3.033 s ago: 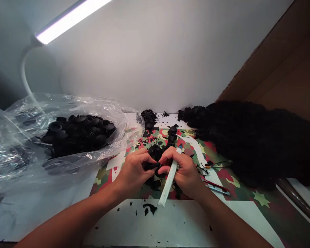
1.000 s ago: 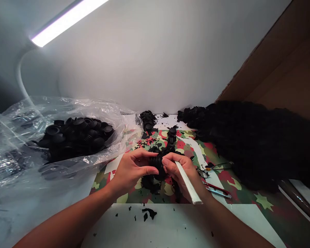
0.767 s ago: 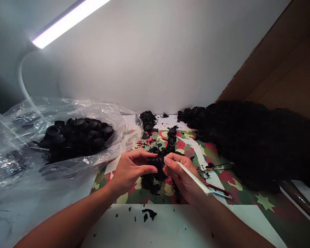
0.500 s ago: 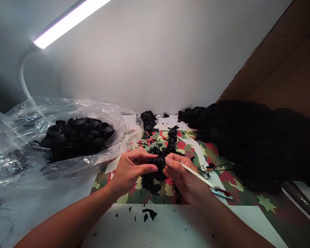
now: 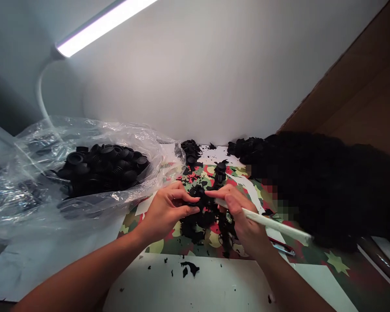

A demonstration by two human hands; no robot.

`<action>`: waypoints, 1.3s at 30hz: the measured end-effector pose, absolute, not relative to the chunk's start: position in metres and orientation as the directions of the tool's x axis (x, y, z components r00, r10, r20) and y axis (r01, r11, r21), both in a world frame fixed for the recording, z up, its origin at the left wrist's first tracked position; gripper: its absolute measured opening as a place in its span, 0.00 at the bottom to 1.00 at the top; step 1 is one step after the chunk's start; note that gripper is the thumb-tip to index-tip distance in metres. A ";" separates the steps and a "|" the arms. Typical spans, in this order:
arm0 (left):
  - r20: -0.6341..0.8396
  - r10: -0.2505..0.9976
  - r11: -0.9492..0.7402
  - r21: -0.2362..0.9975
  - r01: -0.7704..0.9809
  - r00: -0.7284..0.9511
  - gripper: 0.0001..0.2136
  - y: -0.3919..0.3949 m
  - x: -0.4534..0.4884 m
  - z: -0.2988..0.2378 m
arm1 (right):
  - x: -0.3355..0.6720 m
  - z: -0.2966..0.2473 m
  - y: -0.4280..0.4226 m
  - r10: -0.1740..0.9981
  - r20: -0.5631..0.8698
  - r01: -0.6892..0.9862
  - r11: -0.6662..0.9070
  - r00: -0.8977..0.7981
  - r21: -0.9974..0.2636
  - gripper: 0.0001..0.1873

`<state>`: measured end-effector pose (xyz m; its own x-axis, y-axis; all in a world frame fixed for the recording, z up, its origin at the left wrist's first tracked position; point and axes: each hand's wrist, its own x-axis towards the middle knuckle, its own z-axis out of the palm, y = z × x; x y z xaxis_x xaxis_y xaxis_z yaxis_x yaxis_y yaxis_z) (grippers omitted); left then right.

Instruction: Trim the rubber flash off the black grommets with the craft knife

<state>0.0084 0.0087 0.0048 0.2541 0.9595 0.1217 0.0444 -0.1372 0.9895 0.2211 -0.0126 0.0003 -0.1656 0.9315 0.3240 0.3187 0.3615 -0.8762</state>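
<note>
My left hand [image 5: 169,210] has its thumb and index finger on either side of a black ribbed rubber piece [image 5: 196,204], whose outline merges with the dark scraps behind it. My right hand [image 5: 242,212] is closed around a white pen-like stick [image 5: 276,225]; one end points toward the black piece and the other sticks out to the right. The index fingertip of that hand reaches close to the piece. Beneath both hands, torn black scraps [image 5: 193,229] lie on a camouflage-patterned sheet [image 5: 157,247].
A clear plastic bag [image 5: 152,134] at left holds many black ribbed caps [image 5: 107,167]. A big dark heap [image 5: 328,186] fills the right side beside a cardboard panel [image 5: 360,99]. A box cutter [image 5: 282,248] lies near my right wrist. A lamp [image 5: 107,26] shines above.
My right hand has turned and shifted slightly right, swinging the white stick so more of it shows. My left hand stays nearly in place. The whole view has shifted a little.
</note>
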 end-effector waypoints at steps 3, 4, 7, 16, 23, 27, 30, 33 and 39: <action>0.132 0.955 -0.163 0.982 0.097 0.266 0.05 0.009 0.009 0.007 | 0.219 -0.001 -0.016 0.865 0.464 0.339 0.502 -0.193 -0.796 0.09; 0.132 0.952 -0.167 0.980 0.111 0.275 0.05 0.009 0.009 0.008 | 0.217 -0.003 -0.017 0.851 0.486 0.310 0.525 -0.199 -0.793 0.06; 0.127 0.949 -0.172 0.976 0.137 0.287 0.04 0.008 0.009 0.009 | 0.213 -0.006 -0.021 0.814 0.534 0.212 0.577 -0.230 -0.789 0.04; 0.091 0.956 -0.131 0.983 0.127 0.281 0.04 0.010 0.009 0.007 | 0.213 -0.002 -0.019 0.684 0.619 0.286 0.727 -0.386 -0.625 0.10; 0.101 0.956 -0.138 0.983 0.119 0.274 0.03 0.010 0.009 0.005 | 0.212 0.000 -0.020 0.626 0.658 0.342 0.780 -0.419 -0.524 0.10; 0.080 0.964 -0.100 0.993 0.065 0.253 0.04 0.009 0.010 0.003 | 0.211 -0.006 -0.020 0.604 0.669 0.398 0.794 -0.434 -0.459 0.09; 0.065 0.969 -0.076 0.996 0.040 0.237 0.03 0.009 0.014 -0.001 | 0.209 -0.010 -0.022 0.560 0.708 0.411 0.820 -0.430 -0.399 0.10; 0.025 0.969 -0.026 1.000 0.001 0.246 0.05 0.006 0.017 -0.003 | 0.207 -0.010 -0.024 0.533 0.726 0.443 0.828 -0.434 -0.343 0.11; 0.179 0.914 -0.236 0.964 0.118 0.364 0.09 -0.004 -0.004 0.037 | 0.226 -0.003 -0.009 0.767 0.641 0.669 0.492 -0.029 -0.558 0.05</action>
<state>-0.0036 -0.0045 0.0372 0.3638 0.9141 0.1793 0.1181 -0.2362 0.9645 0.2261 -0.0092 -0.0033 -0.0294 0.7667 0.6413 0.6686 0.4920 -0.5576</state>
